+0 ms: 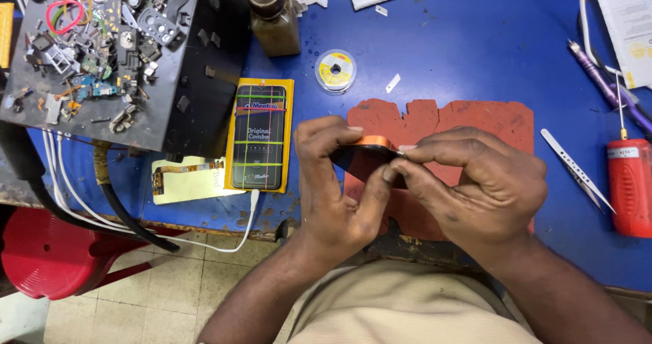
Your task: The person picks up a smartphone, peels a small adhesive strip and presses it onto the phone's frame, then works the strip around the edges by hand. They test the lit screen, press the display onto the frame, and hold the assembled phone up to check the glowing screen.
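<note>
Both hands, left (333, 181) and right (475, 181), grip closed on orange phone (370, 147); blue bench (475, 38), red mat (475, 116).

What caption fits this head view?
Left hand and right hand grip an orange-edged phone over a red mat.

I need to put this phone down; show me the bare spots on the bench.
Bare blue bench lies between the solder spool and the purple tool, above the red mat. The mat's right part, before the tweezers, is also bare. The black tray of parts and the boxed screen crowd the left.
</note>
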Demonstrator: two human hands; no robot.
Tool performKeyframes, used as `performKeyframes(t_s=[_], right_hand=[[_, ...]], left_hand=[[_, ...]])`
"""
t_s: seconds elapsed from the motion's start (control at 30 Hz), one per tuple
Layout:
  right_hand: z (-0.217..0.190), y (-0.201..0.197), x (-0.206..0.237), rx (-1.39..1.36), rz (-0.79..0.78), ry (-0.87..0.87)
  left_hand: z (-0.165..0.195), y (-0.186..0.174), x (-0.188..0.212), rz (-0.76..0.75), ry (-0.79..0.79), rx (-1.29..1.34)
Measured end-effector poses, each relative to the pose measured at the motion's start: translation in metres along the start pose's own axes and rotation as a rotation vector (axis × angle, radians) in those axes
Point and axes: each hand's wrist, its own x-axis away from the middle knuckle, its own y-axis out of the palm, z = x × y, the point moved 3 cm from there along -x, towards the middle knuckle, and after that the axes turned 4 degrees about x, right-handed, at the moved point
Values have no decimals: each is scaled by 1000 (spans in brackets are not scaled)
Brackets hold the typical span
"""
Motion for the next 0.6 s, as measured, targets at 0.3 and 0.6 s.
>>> performKeyframes(t_s=[0.3, 0.6], right_hand=[[8, -5, 0, -182, -148, 72], [8, -5, -1, -311, -203, 86]], left_hand=[[4, -5, -1, -74, 251, -155], [3, -5, -2, -78, 335, -153]])
